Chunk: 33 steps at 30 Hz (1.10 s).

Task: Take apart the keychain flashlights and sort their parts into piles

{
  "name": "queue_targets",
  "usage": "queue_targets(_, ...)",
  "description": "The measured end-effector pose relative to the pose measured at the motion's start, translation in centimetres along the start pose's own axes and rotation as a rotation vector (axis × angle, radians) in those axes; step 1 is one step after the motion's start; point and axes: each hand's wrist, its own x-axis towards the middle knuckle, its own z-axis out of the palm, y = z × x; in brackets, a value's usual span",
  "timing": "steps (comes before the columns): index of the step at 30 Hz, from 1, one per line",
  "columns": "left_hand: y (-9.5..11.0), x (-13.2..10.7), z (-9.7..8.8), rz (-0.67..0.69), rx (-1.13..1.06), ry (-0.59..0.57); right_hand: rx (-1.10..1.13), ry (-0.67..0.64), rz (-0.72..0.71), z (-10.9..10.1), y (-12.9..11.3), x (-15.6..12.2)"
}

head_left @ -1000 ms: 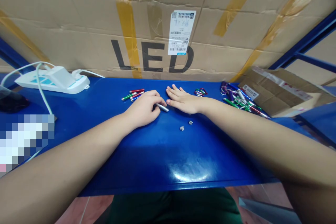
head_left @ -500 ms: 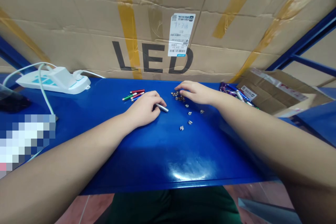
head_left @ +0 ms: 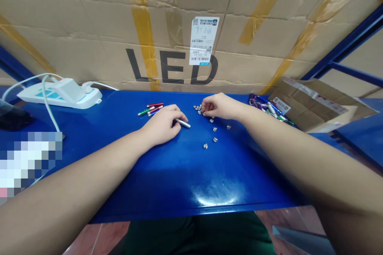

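My left hand [head_left: 163, 126] rests on the blue table with its fingers closed around a slim silver metal tube [head_left: 183, 123], whose end points right. Behind that hand lie a red tube [head_left: 155, 105], a green tube [head_left: 145, 111] and a blue tube [head_left: 153, 112], all shiny and partly crossed. My right hand [head_left: 218, 105] is at a small pile of round silver button cells [head_left: 197, 107], thumb and fingers pinched together. Anything between those fingertips is too small to make out. Several small silver metal pieces [head_left: 215, 140] lie scattered in front of the right hand.
An opened cardboard box [head_left: 311, 103] lies at the right, with several coloured metal tubes [head_left: 271, 109] beside its left side. A white power strip [head_left: 60, 93] with cables sits at the left. A large carton [head_left: 98, 20] marked LED stands behind the blue table [head_left: 167, 179].
My right hand's fingers have drawn in from a spread pose to a pinch at the button cells. The left hand keeps hold of the silver tube. The view has shifted slightly.
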Motion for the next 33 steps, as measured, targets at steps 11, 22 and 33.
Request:
queue_targets(11, -0.2, 0.0, -0.2, -0.005, -0.021, 0.016, -0.110, 0.274, 0.101, -1.7, -0.5, -0.8)
queue_targets(22, 0.2, 0.2, 0.2, 0.015, -0.112, -0.069, -0.228, 0.064, -0.053, -1.3, -3.3, -6.1)
queue_targets(33, 0.5, -0.1, 0.2, -0.023, -0.230, -0.027, -0.211, 0.143, -0.155, -0.1, -0.4, -6.4)
